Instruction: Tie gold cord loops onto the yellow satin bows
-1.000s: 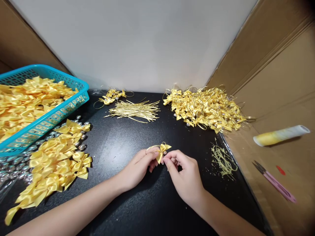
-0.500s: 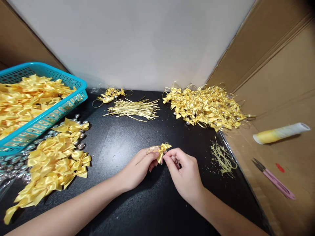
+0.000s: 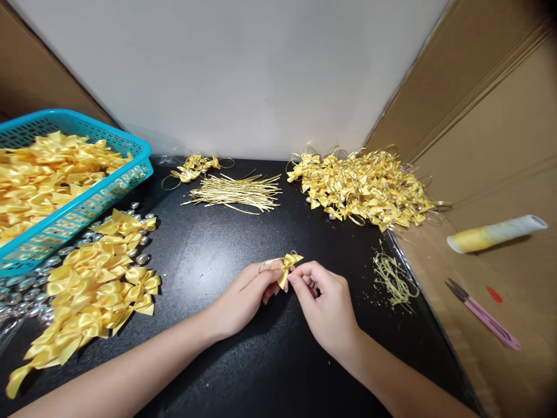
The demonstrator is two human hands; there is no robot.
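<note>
Between thumb and fingers, my left hand [image 3: 250, 293] pinches a yellow ribbon bow [image 3: 287, 266] that has a gold cord loop on it. My right hand [image 3: 324, 296] is closed at the bow's right side, its thumb and forefinger pressed together by a small bead at the bow. What those fingertips grip is too small to make out. Both hands are just above the black table [image 3: 243, 366]. Beyond them lies a bundle of gold cords [image 3: 237, 193].
Loose yellow bows [image 3: 93, 284] and silver beads [image 3: 26, 284] lie at left by a blue basket [image 3: 145, 152] of bows. Corded bows [image 3: 365, 188] are heaped at back right. Cord scraps [image 3: 394, 278], pink snips [image 3: 485, 316] and a cardboard tube [image 3: 496, 233] lie at right.
Both hands keep nearly the same pose around the bow. The view has shifted very slightly; nothing else has visibly moved.
</note>
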